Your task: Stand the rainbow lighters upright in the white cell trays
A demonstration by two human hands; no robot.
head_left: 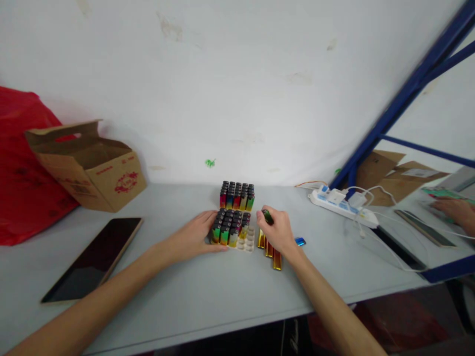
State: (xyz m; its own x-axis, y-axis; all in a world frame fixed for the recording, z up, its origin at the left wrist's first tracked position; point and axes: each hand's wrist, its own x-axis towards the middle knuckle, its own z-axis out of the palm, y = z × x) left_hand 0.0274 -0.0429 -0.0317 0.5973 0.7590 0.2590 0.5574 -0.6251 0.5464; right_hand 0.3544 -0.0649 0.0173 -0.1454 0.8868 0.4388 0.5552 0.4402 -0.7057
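A pale tray holds several upright cigarette lighters with black tops and shiny coloured bodies; bare round slots show at its front right. My left hand grips the tray's left side, thumb along the front edge and fingers round the back. Just right of the tray, my right hand is closed around a lighter, its green and dark end poking out above the fist. Under and in front of that hand lie loose gold and orange lighters. A blue lighter lies to its right.
A second block of upright lighters stands behind the tray. At left are a black tablet, an open cardboard box and a red bag. A power strip with cables lies right, by a blue frame; another person's hand is beyond.
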